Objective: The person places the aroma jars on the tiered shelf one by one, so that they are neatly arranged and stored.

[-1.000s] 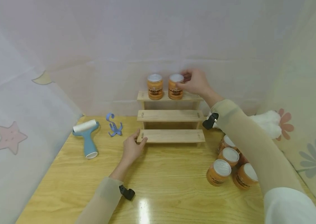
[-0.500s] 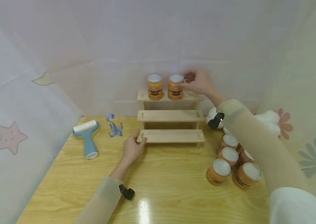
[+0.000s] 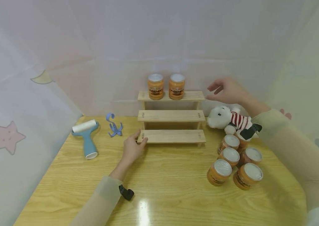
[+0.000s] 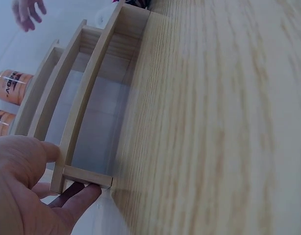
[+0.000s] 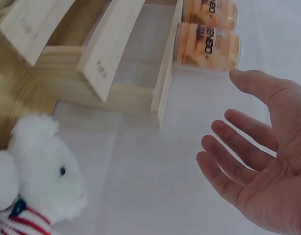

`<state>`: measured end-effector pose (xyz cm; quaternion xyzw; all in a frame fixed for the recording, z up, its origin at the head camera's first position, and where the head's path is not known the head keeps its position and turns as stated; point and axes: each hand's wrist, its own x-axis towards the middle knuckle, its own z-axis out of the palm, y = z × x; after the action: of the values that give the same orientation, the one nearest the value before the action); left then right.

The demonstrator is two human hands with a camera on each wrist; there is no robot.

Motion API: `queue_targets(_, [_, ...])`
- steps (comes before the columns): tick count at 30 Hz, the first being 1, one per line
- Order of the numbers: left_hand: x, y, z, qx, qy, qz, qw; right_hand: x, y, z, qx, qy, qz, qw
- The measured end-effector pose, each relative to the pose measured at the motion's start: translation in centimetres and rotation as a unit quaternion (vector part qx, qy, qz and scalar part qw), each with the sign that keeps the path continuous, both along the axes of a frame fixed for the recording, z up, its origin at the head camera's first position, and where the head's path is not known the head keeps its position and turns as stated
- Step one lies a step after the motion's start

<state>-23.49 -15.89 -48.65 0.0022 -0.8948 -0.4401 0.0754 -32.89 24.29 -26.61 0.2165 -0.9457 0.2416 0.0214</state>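
Note:
A three-tier wooden shelf rack (image 3: 173, 136) stands at the table's back. My left hand (image 3: 132, 150) grips the left end of its lowest step, thumb above and fingers at the support below, as the left wrist view shows. On the top step stand two orange cans with silver lids, a left can (image 3: 156, 87) and a right can (image 3: 177, 87), upright with a small gap between them. My right hand (image 3: 228, 91) hovers in the air right of the top step. In the right wrist view its fingers (image 5: 243, 147) are spread and loosely bent, apart from the can (image 5: 208, 46), holding nothing.
Several more orange cans (image 3: 222, 172) cluster at the right of the table (image 3: 159, 188). Behind them lies a white plush toy (image 3: 218, 117) in a striped top. At the left are a blue-handled lint roller (image 3: 88, 139) and a blue hook (image 3: 115, 127).
My right hand has let go of the right can and moved away to the right. Both cans stay on the top step. The left hand keeps its grip on the rack.

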Motion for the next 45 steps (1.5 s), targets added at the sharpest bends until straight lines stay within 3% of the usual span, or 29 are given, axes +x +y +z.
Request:
queue_targets(11, [0.5,-0.1,-0.4,0.006,-0.005,0.002,1.0,2.9,6.6,-2.8,0.034,-0.021,-0.012,0.9991])
queue_targets(18, [0.4,-0.1,-0.4,-0.001,0.015,0.006,0.9999,4.1,9.2,-4.3,0.059,-0.018,0.008,0.9981])
queue_targets(23, [0.4,-0.1,-0.5,0.003,0.015,0.003,0.9999,5.1,10.2,-5.4,0.105,-0.011,0.048,0.9933])
queue_targets(28, [0.7,-0.2,-0.6,0.002,0.014,0.003,0.9999,5.8,11.1,-6.4,0.089,-0.009,0.084,0.9925])
queue_targets(36, [0.7,-0.1,-0.5,0.006,0.011,0.005,0.9999,6.2,12.1,-7.8,0.083,-0.036,0.066,0.9937])
queue_targets(45, [0.6,-0.1,-0.6,0.02,-0.008,0.005,0.9998,6.6,12.0,-9.8,0.152,-0.082,0.043,0.984])
